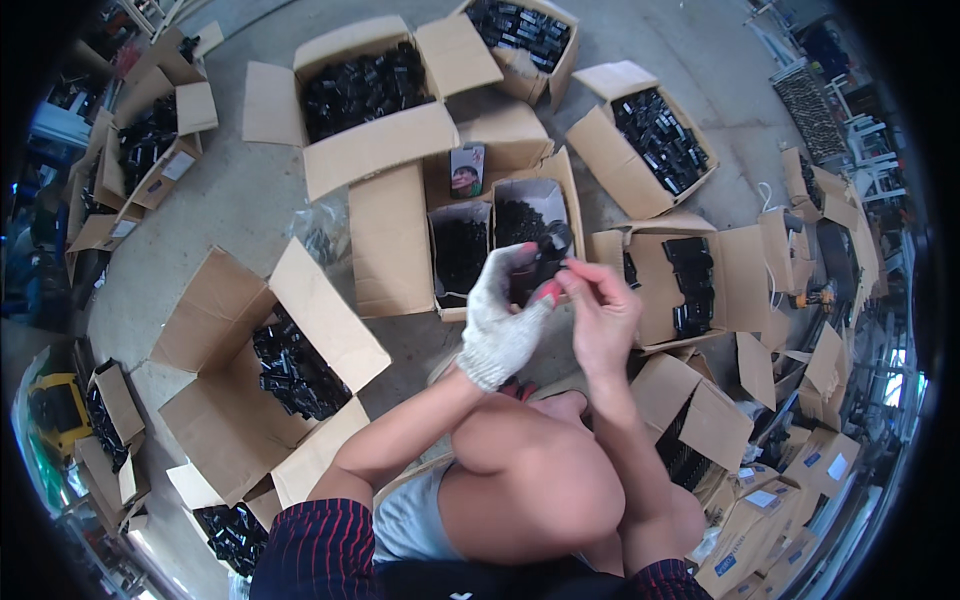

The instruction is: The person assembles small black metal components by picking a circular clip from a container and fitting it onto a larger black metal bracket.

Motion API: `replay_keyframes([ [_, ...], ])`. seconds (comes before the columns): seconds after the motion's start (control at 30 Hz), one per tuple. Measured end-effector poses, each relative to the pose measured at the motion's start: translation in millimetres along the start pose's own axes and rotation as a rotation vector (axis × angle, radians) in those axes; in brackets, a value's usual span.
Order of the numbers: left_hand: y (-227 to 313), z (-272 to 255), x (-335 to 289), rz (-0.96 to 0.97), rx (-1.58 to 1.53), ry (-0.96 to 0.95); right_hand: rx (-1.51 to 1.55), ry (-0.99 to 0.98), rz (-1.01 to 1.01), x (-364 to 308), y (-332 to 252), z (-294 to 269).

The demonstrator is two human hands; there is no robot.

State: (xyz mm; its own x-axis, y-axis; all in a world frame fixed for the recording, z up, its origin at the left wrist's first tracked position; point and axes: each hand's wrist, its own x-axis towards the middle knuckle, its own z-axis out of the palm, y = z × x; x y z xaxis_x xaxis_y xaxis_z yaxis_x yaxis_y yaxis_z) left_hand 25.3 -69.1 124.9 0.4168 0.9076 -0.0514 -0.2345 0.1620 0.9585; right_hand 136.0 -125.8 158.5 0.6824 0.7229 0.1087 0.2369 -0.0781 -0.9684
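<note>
My left hand (503,325), in a whitish knit glove with reddish fingertips, is closed around a small black part (552,245) with a rounded top. My bare right hand (606,312) has thumb and fingertips pinched together at the part's lower right side; whatever sits between them is too small to make out. Both hands are above the near edge of an open cardboard box (390,240). Inside it stand two smaller bins holding small black pieces (461,250). A phone or picture card (467,171) leans against the box's far inner wall.
Open cartons of black parts surround me: a large one (375,165) beyond, one (225,420) at left, one (640,150) at far right and another (740,265) at right. Stacked cartons (750,530) stand at lower right. Clear plastic film (322,238) lies on the concrete floor.
</note>
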Motion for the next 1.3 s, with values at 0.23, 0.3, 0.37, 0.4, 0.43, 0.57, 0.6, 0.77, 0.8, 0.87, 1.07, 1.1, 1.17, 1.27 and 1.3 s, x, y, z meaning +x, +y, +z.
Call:
replay_keyframes([
  [0.23,122,76,-35,0.296,-0.067,-0.168,-0.030,0.079,-0.146,-20,-137,-92],
  [0.3,153,85,-49,0.304,0.031,-0.241,-0.036,0.093,-0.279,-35,-171,-110],
  [0.37,192,93,-69,0.410,-0.011,-0.298,-0.023,0.111,-0.395,-51,-199,-129],
  [0.4,201,101,-76,0.428,-0.050,-0.334,-0.031,0.118,-0.451,-59,-209,-141],
  [0.43,216,104,-84,0.444,-0.072,-0.369,-0.024,0.126,-0.503,-67,-219,-147],
  [0.57,259,98,-102,0.522,-0.068,-0.434,0.013,0.238,-0.575,-83,-252,-147],
  [0.6,269,101,-97,0.543,-0.010,-0.438,0.041,0.220,-0.586,-77,-259,-151],
  [0.77,270,104,-67,0.603,0.189,-0.454,0.124,0.106,-0.508,-42,-241,-163],
  [0.8,265,103,-59,0.476,0.149,-0.499,0.122,0.124,-0.506,-33,-228,-156],
  [0.87,237,102,-32,0.428,0.060,-0.508,0.065,0.163,-0.477,-15,-199,-136],
  [1.07,105,103,40,0.149,0.170,-0.385,-0.453,0.269,-0.432,39,-78,-103],
  [1.1,89,100,49,0.155,0.226,-0.372,-0.438,0.234,-0.364,46,-54,-102],
  [1.17,56,97,64,0.135,0.344,-0.351,-0.322,0.187,-0.272,55,-24,-96],
  [1.27,5,87,75,-0.187,0.226,-0.344,-0.118,0.131,-0.074,64,37,-87],
  [1.3,-17,76,75,-0.179,0.160,-0.283,-0.025,0.113,0.001,64,59,-76],
])
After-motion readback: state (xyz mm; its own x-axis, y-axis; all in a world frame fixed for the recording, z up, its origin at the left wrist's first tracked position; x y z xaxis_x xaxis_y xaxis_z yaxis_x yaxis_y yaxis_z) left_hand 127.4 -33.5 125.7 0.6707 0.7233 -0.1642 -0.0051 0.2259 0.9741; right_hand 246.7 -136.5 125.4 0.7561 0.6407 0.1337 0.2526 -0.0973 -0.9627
